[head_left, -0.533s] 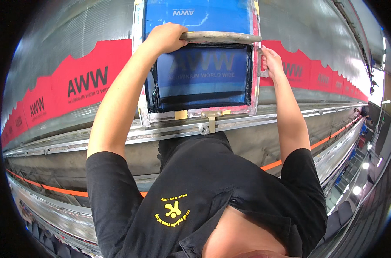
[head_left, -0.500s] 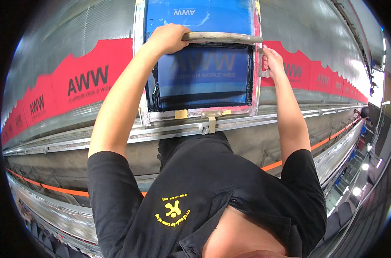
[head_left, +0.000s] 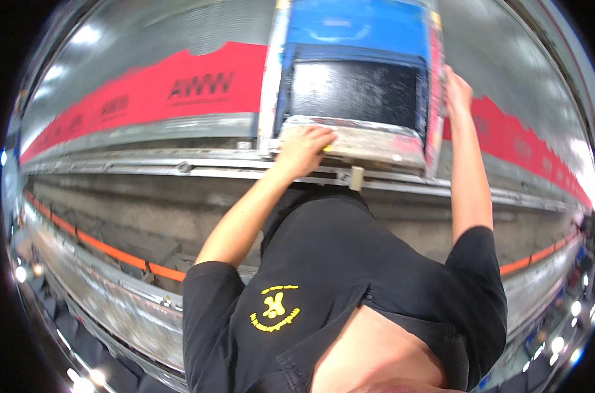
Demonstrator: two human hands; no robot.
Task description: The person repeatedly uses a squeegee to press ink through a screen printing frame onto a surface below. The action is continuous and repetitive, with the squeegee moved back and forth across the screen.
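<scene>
A screen frame (head_left: 269,85) with a blue upper panel (head_left: 354,26) lies across the sheet material ahead of me. Its mesh window (head_left: 356,92) is dark and glossy with black ink. Along the lower part of the screen lies a long, pale squeegee bar (head_left: 372,141), gripped near its left end by my left hand (head_left: 305,147). My right hand (head_left: 458,92) is closed at the frame's right side, where a handle was visible earlier; its fingers are mostly behind the frame. The picture is blurred.
Silvery sheet (head_left: 147,52) carrying red printed bands (head_left: 140,98) runs to both sides. A metal rail (head_left: 212,169) with a small clamp (head_left: 356,178) runs along the near edge. An orange strip (head_left: 101,245) and a second metallic surface (head_left: 94,288) lie lower, either side of my body.
The squeegee and my left hand have moved from high on the screen down to its lower edge. The window turned from blue to black. The whole view has shifted, putting the screen farther right.
</scene>
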